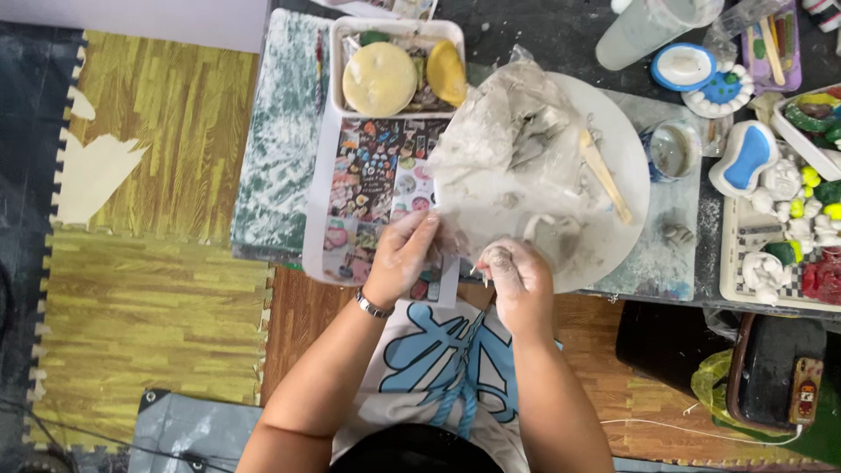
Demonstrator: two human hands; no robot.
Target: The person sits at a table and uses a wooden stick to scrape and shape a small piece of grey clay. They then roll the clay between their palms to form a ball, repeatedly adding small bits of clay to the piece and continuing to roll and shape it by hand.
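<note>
Both hands are busy at the near rim of the round white board (613, 114) on the desk (561, 35), left hand (405, 254) pinching the crinkly plastic sheet (499, 131), right hand (517, 276) clenched around a small grey clay lump (499, 256), so probably best to keep that plastic pinned flat and squeeze gently.

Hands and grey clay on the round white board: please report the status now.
Left hand pinching crumpled clear plastic sheet. Right hand closed on small grey clay lump at edge of round white board. Flat wooden modelling stick lying on board, apart from hands.
</note>
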